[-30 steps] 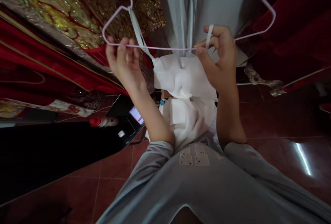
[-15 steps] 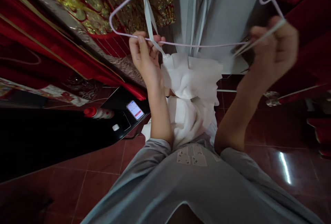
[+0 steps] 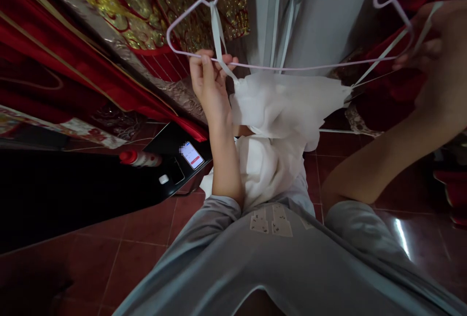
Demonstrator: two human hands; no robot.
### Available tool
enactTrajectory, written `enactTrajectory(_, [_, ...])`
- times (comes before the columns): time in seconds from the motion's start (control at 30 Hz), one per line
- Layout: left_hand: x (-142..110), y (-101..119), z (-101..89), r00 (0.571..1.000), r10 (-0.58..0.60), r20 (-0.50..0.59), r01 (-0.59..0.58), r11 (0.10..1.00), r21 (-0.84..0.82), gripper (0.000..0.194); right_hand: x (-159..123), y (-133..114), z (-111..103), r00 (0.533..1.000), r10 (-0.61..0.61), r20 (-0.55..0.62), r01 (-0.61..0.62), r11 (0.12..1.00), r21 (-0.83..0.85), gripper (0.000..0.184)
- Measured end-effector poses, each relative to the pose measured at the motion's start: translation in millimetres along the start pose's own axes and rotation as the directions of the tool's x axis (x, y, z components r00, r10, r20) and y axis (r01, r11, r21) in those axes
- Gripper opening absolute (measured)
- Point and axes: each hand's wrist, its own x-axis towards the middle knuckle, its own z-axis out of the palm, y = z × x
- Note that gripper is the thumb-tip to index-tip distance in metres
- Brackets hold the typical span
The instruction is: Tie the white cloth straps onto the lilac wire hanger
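Observation:
A pale pink hanger [image 3: 292,68] is held up in front of me. My left hand [image 3: 211,82] pinches its lower bar near the left end, beside a white strap [image 3: 217,31] looped over the hanger's left notch. From the hanger hangs a white garment [image 3: 270,160] with loose folds, reaching down in front of my body. A second strap [image 3: 383,56] runs taut from the garment's right corner to the hanger's right end. There my right hand [image 3: 443,51], blurred, has its fingers closed on part of this strap.
Red and gold sequinned clothing [image 3: 182,9] hangs at the left, dark red fabric [image 3: 397,97] at the right. A black tabletop [image 3: 91,199] at left bears a lit phone [image 3: 192,155], a red-capped bottle [image 3: 140,158] and a small white case [image 3: 163,179]. The floor [image 3: 146,219] is red tile.
My right hand has moved right with the strap, drawing the garment's right corner outward and spreading its top. The hanger has shifted slightly right and down; my left hand still grips it.

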Motion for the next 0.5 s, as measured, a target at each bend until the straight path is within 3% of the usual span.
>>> enactTrajectory(0.1, [-0.9, -1.3, 1.2, 1.0, 0.008, -0.02, -0.007, 0.999, 0.043, 0.039, -10.2, -27.1, 4.7, 0.999, 0.023, 0.03, -0.023, 1.0, 0.004, 0.019])
enactTrajectory(0.2, [-2.0, -2.3, 2.0, 1.0, 0.01, -0.02, -0.009, 0.998, 0.069, 0.039, -10.9, -37.2, 19.2, 0.997, 0.026, 0.066, -0.034, 0.993, 0.11, 0.014])
enactTrajectory(0.37, [-4.1, -0.7, 2.2, 1.0, -0.008, -0.002, 0.008, 0.999, 0.045, 0.027, -8.0, -29.8, 56.6, 0.983, -0.087, 0.165, 0.043, 0.967, 0.252, 0.007])
enactTrajectory(0.5, [-6.2, 3.1, 3.9, 0.999, -0.008, 0.038, 0.01, 0.999, -0.046, 0.026, -16.5, -21.2, 57.8, 0.977, -0.196, 0.088, 0.175, 0.963, 0.203, 0.012])
